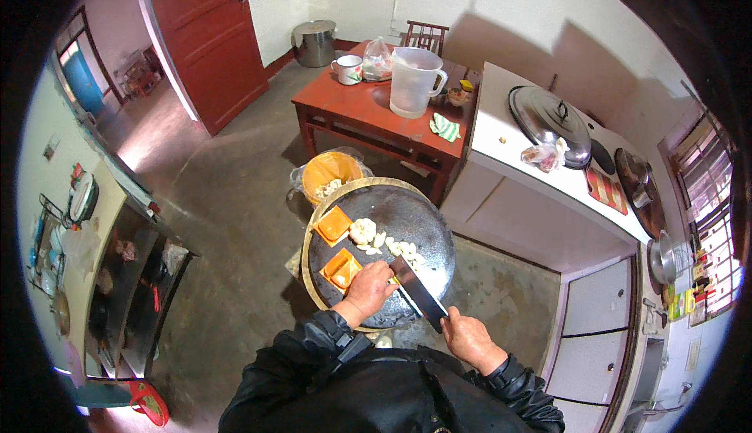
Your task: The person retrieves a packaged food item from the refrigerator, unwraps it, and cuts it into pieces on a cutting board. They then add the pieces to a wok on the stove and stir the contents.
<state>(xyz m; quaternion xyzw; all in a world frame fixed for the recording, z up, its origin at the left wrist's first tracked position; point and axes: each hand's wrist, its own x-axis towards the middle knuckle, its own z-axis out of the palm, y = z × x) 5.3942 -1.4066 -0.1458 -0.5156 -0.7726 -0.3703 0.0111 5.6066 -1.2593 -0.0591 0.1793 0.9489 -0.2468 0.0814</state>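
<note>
A round dark chopping block (376, 204) with a pale rim stands before me. My right hand (472, 339) grips the handle of a cleaver (420, 289), whose broad blade lies slantwise over the block. At the blade's far left edge, my left hand (370, 289) pinches a small pale piece, apparently a garlic clove (393, 281), partly hidden by the fingers. Beyond the blade lie several peeled garlic cloves (404, 249). A whole garlic bulb (362, 231) sits farther left, near two square orange containers, one far (333, 225) and one near (341, 269) my left hand.
Behind the block stands an orange bin (332, 168) lined with plastic, with pale scraps inside. A red table (352, 104) bears a plastic jug (414, 83) and an enamel mug (348, 70). To the right runs a white counter (493, 115) with a lidded wok (549, 118); shelves (126, 280) stand left.
</note>
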